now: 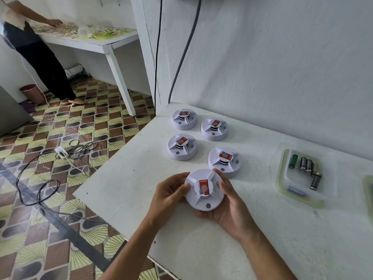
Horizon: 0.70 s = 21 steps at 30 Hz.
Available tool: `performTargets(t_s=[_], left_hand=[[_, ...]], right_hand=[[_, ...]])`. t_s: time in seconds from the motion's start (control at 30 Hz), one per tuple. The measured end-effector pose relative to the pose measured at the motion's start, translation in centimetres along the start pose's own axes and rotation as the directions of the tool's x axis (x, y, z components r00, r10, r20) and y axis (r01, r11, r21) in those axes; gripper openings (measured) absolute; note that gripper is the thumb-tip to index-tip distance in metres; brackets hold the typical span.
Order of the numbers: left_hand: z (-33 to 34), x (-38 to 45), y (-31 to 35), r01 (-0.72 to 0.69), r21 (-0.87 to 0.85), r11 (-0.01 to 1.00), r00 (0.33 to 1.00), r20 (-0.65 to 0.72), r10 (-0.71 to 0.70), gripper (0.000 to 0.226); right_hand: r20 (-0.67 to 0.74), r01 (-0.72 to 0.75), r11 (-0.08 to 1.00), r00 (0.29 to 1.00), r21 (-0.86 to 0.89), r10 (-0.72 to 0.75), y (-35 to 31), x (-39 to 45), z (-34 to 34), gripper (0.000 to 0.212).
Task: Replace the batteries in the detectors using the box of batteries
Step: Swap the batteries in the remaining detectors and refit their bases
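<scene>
**Detector in both hands, cover not yet off**

Left hand and right hand both grip the same round white plastic detector with a red label on its raised centre cap. It is held just above the near part of the white painted desk. Left fingers curl round the left rim, thumb on the upper face. Right palm cups it from below and right, fingers wrapping the far edge. Face side up; the underside is hidden, so I cannot tell where the battery hatch sits.

Four more white round detectors stay on the desk beyond the hands, in a loose cluster toward the wall: nearest one just behind the right fingertips, then and.

Clear plastic box with a pale green rim lies to the right, well apart from the held unit. Inside: dark cylindrical batteries and one green battery, loose.

Handling judgement: a light, rigid moulded shell, smooth and a bit slippery. Best held by the rim, as now, not by the centre cap, whose thin ribs look the easiest part to snap. Opening probably needs opposed twisting of base against cover, or a flip to reach the underside. Batteries are small and will roll; pinch them singly.

Another person stands at a far table, uninvolved.
</scene>
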<state>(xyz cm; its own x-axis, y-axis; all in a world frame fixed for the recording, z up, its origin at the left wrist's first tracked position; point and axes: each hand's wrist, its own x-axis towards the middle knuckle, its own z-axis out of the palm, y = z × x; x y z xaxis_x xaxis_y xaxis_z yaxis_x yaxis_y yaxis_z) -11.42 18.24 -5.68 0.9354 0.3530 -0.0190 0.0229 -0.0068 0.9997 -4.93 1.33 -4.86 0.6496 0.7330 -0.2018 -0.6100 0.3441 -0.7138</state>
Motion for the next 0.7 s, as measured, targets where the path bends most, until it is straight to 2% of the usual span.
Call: performTargets(t_s=[0.27,0.47,0.7], left_hand=[[0.00,-0.12,0.14,0.000,0.003,1.000,1.000,0.000,0.000,0.052],[0.08,-0.12,0.08,-0.006,0.018,1.000,1.000,-0.021,0.007,0.038],[0.22,-0.11,0.13,-0.014,0.009,1.000,0.999,-0.031,0.014,0.040]], right_hand=[[0.015,0.001,1.000,1.000,-0.013,-0.001,-0.01,0.02,-0.01,0.079],[0.008,0.003,1.000,1.000,-0.015,-0.002,0.07,0.06,-0.28,0.076],[0.004,-0.008,1.000,1.000,-0.017,0.008,0.08,0.10,-0.38,0.078]])
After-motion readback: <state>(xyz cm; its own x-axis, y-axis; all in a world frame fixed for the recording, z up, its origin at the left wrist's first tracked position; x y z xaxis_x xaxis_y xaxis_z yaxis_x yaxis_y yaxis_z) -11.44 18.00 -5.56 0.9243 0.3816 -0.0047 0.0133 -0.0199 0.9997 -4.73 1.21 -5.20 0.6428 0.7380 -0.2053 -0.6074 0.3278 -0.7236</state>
